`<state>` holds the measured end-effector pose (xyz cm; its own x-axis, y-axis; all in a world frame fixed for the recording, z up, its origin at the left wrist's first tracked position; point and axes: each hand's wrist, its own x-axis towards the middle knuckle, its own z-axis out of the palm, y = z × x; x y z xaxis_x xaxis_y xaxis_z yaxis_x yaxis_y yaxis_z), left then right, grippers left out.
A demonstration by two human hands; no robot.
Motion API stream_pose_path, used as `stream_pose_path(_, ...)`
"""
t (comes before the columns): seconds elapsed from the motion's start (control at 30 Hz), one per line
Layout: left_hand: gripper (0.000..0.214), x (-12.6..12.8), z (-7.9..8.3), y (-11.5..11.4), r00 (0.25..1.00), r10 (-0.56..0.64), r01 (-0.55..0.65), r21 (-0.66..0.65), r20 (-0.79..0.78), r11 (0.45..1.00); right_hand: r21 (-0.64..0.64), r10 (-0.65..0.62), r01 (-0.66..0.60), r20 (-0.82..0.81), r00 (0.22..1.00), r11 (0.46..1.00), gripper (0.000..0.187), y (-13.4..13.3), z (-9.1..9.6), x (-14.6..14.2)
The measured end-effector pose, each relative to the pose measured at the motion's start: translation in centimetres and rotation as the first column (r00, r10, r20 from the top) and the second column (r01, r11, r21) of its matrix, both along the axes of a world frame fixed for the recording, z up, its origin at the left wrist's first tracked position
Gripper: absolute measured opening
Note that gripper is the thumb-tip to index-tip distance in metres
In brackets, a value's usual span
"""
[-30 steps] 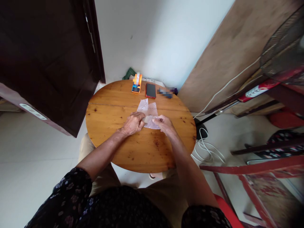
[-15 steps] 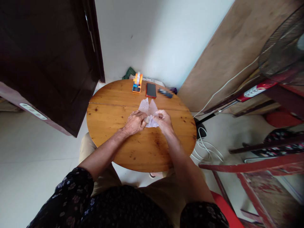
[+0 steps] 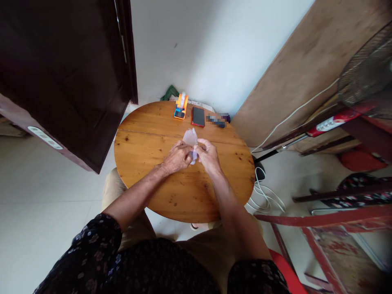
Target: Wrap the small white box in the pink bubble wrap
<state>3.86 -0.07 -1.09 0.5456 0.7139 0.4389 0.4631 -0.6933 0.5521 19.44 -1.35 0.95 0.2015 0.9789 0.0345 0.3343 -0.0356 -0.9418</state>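
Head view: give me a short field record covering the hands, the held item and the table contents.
left hand: closed on the bubble wrap
right hand: closed on the same bubble wrap, close beside the left hand
bubble wrap: bunched between both hands, top part sticking out above them
table: round, wooden
far edge of table: orange tape dispenser, red phone, blurred dark item
floor right of table: white cable
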Motion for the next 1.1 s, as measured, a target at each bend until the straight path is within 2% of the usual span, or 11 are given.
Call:
stream_pose_path(0.13, 0.027, 0.1, -0.6, -0.1, 0.991, 0.131, -0.132, 0.033, 0.029, 0.991, -0.047, 0.022, -0.028, -0.127, 0.992, 0.999, 0.052, -1.1, 0.3, 0.4)
stream_pose_path(0.27, 0.030, 0.1, -0.8, 0.0, 0.992, 0.123, -0.122, -0.011, 0.035, 0.992, -0.032, 0.070, -0.076, -0.167, 0.984, 0.997, 0.058, -1.8, -0.1, 0.6)
stream_pose_path(0.47, 0.061, 0.0, -1.1, 0.4, 0.984, 0.075, -0.060, -0.094, 0.160, 0.994, 0.016, 0.147, -0.146, -0.068, 0.987, 0.989, 0.066, -1.5, -0.8, 0.5)
stream_pose_path(0.6, 0.065, 0.1, -1.6, 0.6, 0.949, 0.087, -0.027, -0.197, 0.302, 0.980, 0.057, 0.169, -0.175, 0.106, 0.980, 0.983, 0.069, -1.4, -1.2, 0.4)
stream_pose_path(0.7, 0.053, 0.2, -1.5, 0.4, 0.909, 0.149, -0.015, -0.325, 0.390, 0.946, 0.081, 0.170, -0.196, 0.251, 0.953, 0.977, 0.072, -1.3, -1.6, 0.3)
stream_pose_path(0.77, 0.037, 0.3, -1.1, 0.2, 0.905, 0.192, -0.054, -0.346, 0.379, 0.937, 0.094, 0.184, -0.220, 0.293, 0.938, 0.971, 0.073, -1.4, -1.7, 0.4)
stream_pose_path(0.87, 0.020, 0.5, -0.5, -0.1, 0.926, 0.245, -0.154, -0.305, 0.287, 0.940, 0.113, 0.242, -0.282, 0.280, 0.929, 0.953, 0.072, -1.3, -1.7, 1.0)
stream_pose_path(0.97, 0.010, 0.6, -0.4, -0.1, 0.941, 0.246, -0.182, -0.266, 0.231, 0.947, 0.093, 0.316, -0.343, 0.222, 0.922, 0.935, 0.069, -1.1, -1.3, 2.1)
stream_pose_path(1.03, 0.011, 0.7, -0.5, -0.1, 0.945, 0.239, -0.185, -0.239, 0.222, 0.953, 0.098, 0.304, -0.334, 0.236, 0.923, 0.937, 0.063, -0.8, -0.7, 2.9)
stream_pose_path(1.1, 0.010, 0.8, -0.7, 0.0, 0.947, 0.232, -0.184, -0.220, 0.221, 0.958, 0.150, 0.264, -0.329, 0.340, 0.903, 0.932, 0.058, -0.1, 0.1, 3.4)
